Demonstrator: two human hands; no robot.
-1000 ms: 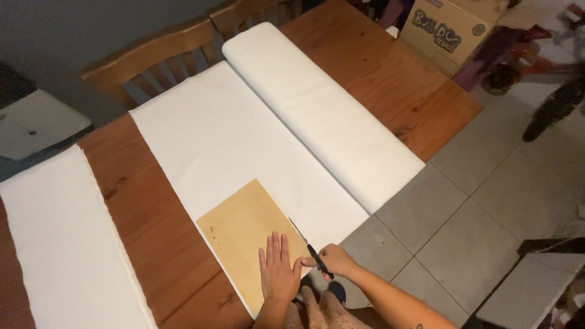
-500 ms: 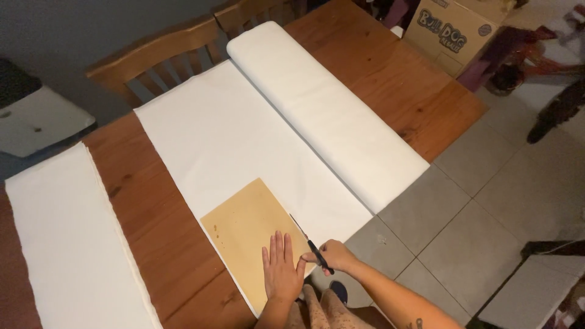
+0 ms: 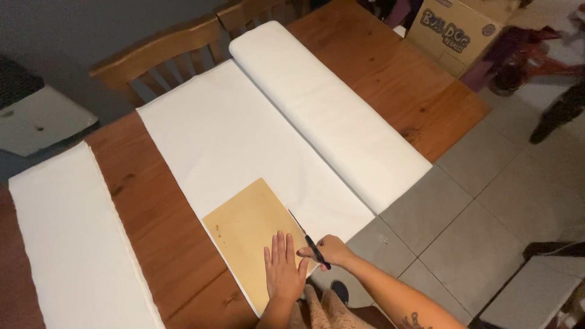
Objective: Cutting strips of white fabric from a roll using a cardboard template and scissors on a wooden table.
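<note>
Hands [image 3: 285,271] press flat tan cardboard [image 3: 250,228].

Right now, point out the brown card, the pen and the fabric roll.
brown card [image 3: 247,228], head view, on its bare middle.
pen [image 3: 312,244], head view, on its dark barrel above the right hand.
fabric roll [image 3: 329,116], head view, on its top middle.

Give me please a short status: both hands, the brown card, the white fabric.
Left hand flat on brown card. Right hand holds black pen-like tool at the card's right edge. Card lies on white fabric; fabric roll beside, clear.
</note>
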